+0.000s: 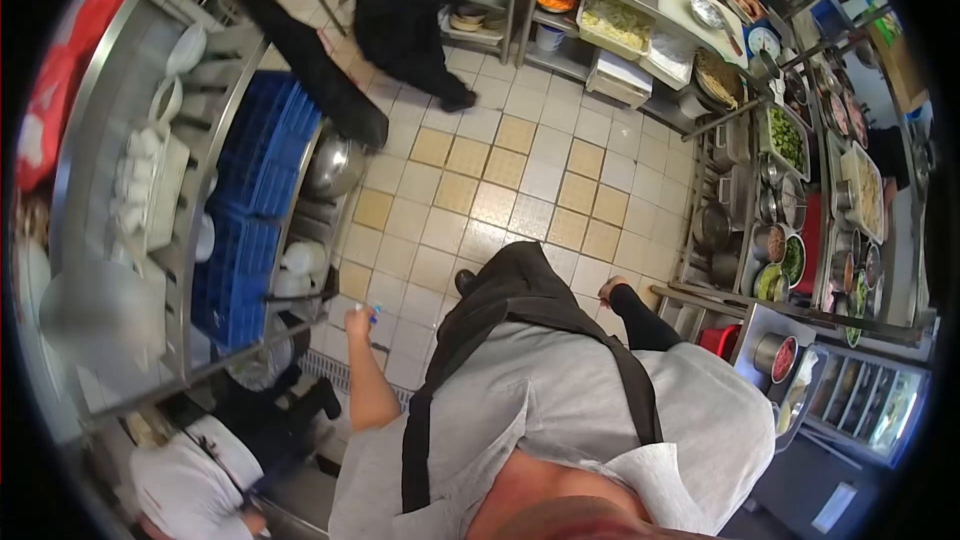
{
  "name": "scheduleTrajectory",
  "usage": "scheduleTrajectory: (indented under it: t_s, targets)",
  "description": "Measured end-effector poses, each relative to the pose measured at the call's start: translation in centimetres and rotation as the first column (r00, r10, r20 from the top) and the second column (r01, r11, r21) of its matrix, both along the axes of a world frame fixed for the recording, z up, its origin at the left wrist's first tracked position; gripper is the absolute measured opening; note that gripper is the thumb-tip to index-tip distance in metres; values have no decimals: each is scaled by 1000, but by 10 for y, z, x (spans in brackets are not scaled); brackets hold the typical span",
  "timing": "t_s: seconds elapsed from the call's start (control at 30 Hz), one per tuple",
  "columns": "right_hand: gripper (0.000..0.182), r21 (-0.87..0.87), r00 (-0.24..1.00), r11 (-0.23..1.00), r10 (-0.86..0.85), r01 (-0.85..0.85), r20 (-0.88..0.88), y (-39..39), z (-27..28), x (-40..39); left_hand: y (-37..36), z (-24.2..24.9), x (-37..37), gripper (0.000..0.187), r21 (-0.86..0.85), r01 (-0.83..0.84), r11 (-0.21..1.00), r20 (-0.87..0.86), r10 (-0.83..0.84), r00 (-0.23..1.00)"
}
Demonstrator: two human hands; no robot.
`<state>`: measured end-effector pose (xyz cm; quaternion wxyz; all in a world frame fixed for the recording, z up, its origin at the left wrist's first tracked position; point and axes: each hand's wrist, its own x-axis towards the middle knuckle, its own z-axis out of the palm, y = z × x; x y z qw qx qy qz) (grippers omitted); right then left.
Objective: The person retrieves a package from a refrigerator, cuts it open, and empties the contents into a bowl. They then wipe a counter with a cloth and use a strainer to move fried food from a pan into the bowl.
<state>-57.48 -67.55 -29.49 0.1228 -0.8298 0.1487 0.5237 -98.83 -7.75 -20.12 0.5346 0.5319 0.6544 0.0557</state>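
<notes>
Head view: we look steeply down over our own grey shirt (590,390) and dark apron (520,300) onto a tiled floor (500,180) in a kitchen.
Pen: a small blue-and-white thing, perhaps a pen or marker (368,313); it is too small for us to name surely. It sticks out of our left hand, over the floor just beside the rack.
Left hand: our left hand (358,323) is closed round the pen, fingers curled, bare forearm running back to the shirt sleeve.
Right hand: our right hand (612,289) hangs at our side in a black sleeve, near the shelf corner; it seems loosely curled and touches nothing that we can see, but how far open it is we cannot tell.
Rack: a steel rack (190,240) on our left carries blue crates (250,200), white bowls and a metal bowl (335,165).
Shelves: steel shelves (720,290) on our right hold pots and tubs of chopped food.
Others: a person in black (400,10) stands further along the floor, well apart from us; another in white (190,480) crouches low by the rack.
</notes>
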Motion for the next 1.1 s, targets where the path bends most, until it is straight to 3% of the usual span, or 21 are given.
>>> scheduleTrajectory:
  t_s: [0.03, 0.17, 0.23, 0.27, 0.3, 0.33, 0.4, 0.43, 0.5, 0.53, 0.6, 0.67, 0.7, 0.73, 0.77, 0.8, 0.9, 0.97, 1.03, 1.07, 1.1]
  targets:
    - [24, 58, 996, 997, -48, 44, 80, 23, 36, 7, 23, 45, 57, 24, 92, 21, 995, -31, -19, 999]
    - [16, 233, 860, 969, -187, 83, 475, 97, 26, 93, 106, 48, 177, 27, 93, 211, 973, 12, -213, 977]
    - [18, 383, 748, 915, -340, 124, 570, 159, 46, 172, 128, 42, 232, 28, 122, 298, 947, -49, -295, 954]
    - [17, 385, 671, 923, -291, 8, 683, 182, 28, 231, 140, 35, 257, 28, 104, 356, 928, -79, -350, 934]
    - [18, 475, 678, 879, -379, 50, 630, 220, 76, 284, 148, 19, 271, 29, 86, 408, 909, -108, -399, 911]
    - [18, 457, 591, 885, -324, -86, 739, 236, 33, 361, 155, 1, 283, 29, 67, 454, 888, -137, -443, 886]
    - [18, 415, 467, 882, -276, -226, 840, 302, 91, 498, 168, -73, 275, 21, 145, 375, 916, -136, -357, 924]
    - [20, 503, 468, 829, -353, -244, 810, 325, 95, 577, 158, -56, 286, 19, 118, 362, 925, -104, -352, 930]
    - [17, 330, 328, 905, -236, -268, 915, 383, 156, 701, 131, -25, 296, 22, 15, 313, 950, -101, -310, 945]
    - [19, 297, 245, 925, -239, -238, 940, 403, 148, 775, 119, -12, 293, 24, -69, 245, 967, -159, -253, 954]
    - [24, 460, 344, 885, -411, -73, 844, 434, 127, 910, 104, 13, 301, 29, -170, 139, 976, -283, -183, 942]
    - [28, 548, 301, 836, -513, -38, 804, 457, 137, 985, 106, 47, 319, 27, -173, 170, 970, -447, -231, 864]
    - [30, 273, 390, 962, -253, 4, 886, 489, 224, 982, 110, 59, 344, 27, -176, 169, 970, -524, -237, 818]
    - [33, 219, 276, 971, -237, 94, 932, 499, 195, 1009, 110, 68, 355, 28, -185, 179, 966, -589, -254, 767]
    - [33, 214, 407, 970, -243, 116, 880, 502, 191, 1026, 111, 77, 366, 29, -118, 240, 964, -507, -266, 820]
    - [33, 134, 427, 989, -150, 69, 892, 498, 168, 1044, 114, 83, 373, 30, -40, 286, 957, -423, -275, 863]
    - [32, 135, 422, 981, -181, 137, 888, 492, 127, 1073, 138, 66, 411, 31, 90, 152, 984, -255, -124, 959]
    - [33, 70, 382, 989, -115, 128, 917, 498, 155, 1059, 161, 62, 456, 40, 182, 54, 982, -151, -26, 988]
    - [32, 65, 429, 991, -109, 117, 897, 499, 169, 1057, 190, 54, 502, 35, 243, 14, 970, -66, 3, 998]
    - [40, 123, 554, 985, -170, 122, 815, 505, 198, 1046, 200, 88, 553, 30, 214, 43, 976, -88, -25, 996]
    - [41, 76, 519, 985, -148, 157, 842, 501, 185, 1058, 218, 72, 566, 28, 249, 28, 968, -43, -17, 999]
